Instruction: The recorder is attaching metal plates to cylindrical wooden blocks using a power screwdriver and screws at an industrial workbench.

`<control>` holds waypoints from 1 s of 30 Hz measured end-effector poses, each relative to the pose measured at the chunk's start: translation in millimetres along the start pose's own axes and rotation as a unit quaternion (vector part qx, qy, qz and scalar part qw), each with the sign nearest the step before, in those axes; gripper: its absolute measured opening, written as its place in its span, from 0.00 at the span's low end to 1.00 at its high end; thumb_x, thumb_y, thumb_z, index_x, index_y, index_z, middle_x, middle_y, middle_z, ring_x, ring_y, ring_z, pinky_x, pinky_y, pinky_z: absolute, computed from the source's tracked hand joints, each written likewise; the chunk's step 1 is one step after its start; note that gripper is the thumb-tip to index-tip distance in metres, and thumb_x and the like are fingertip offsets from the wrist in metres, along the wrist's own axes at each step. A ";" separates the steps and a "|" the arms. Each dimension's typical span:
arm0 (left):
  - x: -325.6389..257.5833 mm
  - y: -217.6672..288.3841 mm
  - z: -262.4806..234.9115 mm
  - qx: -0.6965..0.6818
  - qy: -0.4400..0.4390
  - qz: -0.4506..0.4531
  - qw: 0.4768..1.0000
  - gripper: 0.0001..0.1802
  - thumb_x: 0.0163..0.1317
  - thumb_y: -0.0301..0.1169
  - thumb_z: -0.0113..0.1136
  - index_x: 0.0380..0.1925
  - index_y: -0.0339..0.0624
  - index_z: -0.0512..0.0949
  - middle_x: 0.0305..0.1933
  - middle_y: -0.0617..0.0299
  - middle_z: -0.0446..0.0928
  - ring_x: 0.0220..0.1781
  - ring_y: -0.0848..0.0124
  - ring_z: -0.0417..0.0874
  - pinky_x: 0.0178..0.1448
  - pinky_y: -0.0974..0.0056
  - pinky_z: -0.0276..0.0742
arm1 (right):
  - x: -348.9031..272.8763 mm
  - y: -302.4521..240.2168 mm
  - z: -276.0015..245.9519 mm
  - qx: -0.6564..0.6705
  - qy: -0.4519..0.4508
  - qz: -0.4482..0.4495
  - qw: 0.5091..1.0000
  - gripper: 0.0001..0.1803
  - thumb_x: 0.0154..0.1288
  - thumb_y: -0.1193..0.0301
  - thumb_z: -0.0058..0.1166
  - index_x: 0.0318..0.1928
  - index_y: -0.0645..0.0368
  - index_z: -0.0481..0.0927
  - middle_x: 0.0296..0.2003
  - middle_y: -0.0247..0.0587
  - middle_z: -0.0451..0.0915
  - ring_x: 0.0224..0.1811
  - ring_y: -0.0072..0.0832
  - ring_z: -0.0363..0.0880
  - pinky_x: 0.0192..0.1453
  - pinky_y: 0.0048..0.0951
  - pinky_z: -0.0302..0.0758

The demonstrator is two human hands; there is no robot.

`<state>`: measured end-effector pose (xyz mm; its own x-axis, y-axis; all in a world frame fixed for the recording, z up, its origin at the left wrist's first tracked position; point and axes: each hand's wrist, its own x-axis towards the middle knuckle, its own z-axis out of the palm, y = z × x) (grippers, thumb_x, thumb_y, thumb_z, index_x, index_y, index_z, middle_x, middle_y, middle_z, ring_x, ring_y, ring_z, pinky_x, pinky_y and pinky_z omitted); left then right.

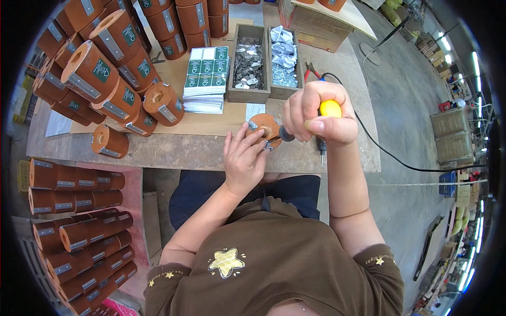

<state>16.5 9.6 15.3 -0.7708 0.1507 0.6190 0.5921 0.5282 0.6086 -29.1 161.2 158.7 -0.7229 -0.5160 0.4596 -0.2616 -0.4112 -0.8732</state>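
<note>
I see my left hand (243, 158), fingers spread, steadying an orange spool (263, 128); my right hand (315, 113), fingers clenched, grips the yellow-capped power screwdriver (328, 110) against it.

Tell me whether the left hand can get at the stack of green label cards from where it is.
Probably yes. The left hand rests on the small brown cylinder, and the stack of green label cards lies just beyond, with only open cardboard between them.

Yellow tool handle (330, 108) — orange-brown cylinder (263, 127)
</note>
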 end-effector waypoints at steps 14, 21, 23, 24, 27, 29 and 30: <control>-9.7 8.7 0.0 0.004 -0.017 -0.008 1.000 0.10 0.44 0.28 0.64 0.30 0.40 0.78 0.50 0.58 0.74 0.61 0.53 0.65 0.61 0.43 0.51 | 0.4 2.6 1.9 0.008 0.063 -0.013 0.998 0.09 0.48 0.74 0.52 0.20 0.61 0.65 0.15 0.38 0.69 0.16 0.21 0.66 0.21 0.21 0.63; 0.2 1.9 0.3 0.030 -0.016 -0.033 0.999 0.12 0.43 0.31 0.65 0.31 0.43 0.79 0.52 0.58 0.73 0.62 0.53 0.64 0.62 0.42 0.49 | -6.5 2.8 1.1 -0.009 0.084 -0.038 0.996 0.08 0.50 0.74 0.50 0.21 0.61 0.65 0.15 0.39 0.70 0.17 0.22 0.67 0.22 0.23 0.65; 1.6 -0.7 0.4 0.031 -0.024 -0.020 0.999 0.12 0.43 0.30 0.65 0.31 0.43 0.79 0.51 0.58 0.73 0.62 0.53 0.64 0.62 0.41 0.48 | -11.1 -0.5 -2.5 -0.004 0.127 -0.070 0.989 0.07 0.50 0.75 0.48 0.21 0.61 0.65 0.15 0.39 0.70 0.17 0.24 0.67 0.22 0.24 0.65; 1.3 -2.2 0.6 0.016 -0.029 -0.017 0.999 0.12 0.43 0.30 0.65 0.31 0.44 0.79 0.51 0.58 0.74 0.62 0.54 0.64 0.62 0.41 0.49 | -13.4 -6.4 -7.4 -0.032 0.130 -0.084 0.987 0.05 0.51 0.76 0.45 0.22 0.60 0.65 0.14 0.39 0.69 0.17 0.25 0.67 0.23 0.26 0.66; 0.5 -6.3 -0.1 -0.014 -0.042 -0.013 0.999 0.11 0.43 0.29 0.64 0.31 0.44 0.79 0.51 0.58 0.74 0.62 0.54 0.64 0.62 0.40 0.49 | -18.0 -25.7 -17.7 -0.010 0.143 -0.140 0.980 0.05 0.52 0.75 0.43 0.23 0.60 0.64 0.15 0.39 0.68 0.18 0.26 0.67 0.26 0.28 0.68; 1.2 -8.7 -0.6 -0.028 -0.047 -0.010 0.998 0.11 0.43 0.29 0.64 0.31 0.44 0.79 0.51 0.58 0.74 0.62 0.54 0.64 0.62 0.39 0.49 | -21.5 -33.1 -23.3 -0.007 0.148 -0.154 0.977 0.04 0.53 0.74 0.42 0.23 0.59 0.64 0.16 0.39 0.68 0.18 0.27 0.67 0.27 0.30 0.68; 0.2 -8.6 -1.7 -0.025 -0.053 -0.016 0.998 0.13 0.43 0.29 0.64 0.32 0.44 0.79 0.51 0.59 0.74 0.62 0.54 0.64 0.62 0.39 0.49 | -21.5 -34.7 -24.6 -0.004 0.153 -0.168 0.974 0.04 0.53 0.74 0.41 0.24 0.59 0.64 0.16 0.39 0.67 0.19 0.27 0.67 0.29 0.32 0.69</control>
<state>11.6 3.7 11.1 -0.8083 0.2226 0.5451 0.5757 0.4926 0.6526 -20.2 205.0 175.1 -0.7514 -0.1052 0.6514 -0.5204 -0.5123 -0.6831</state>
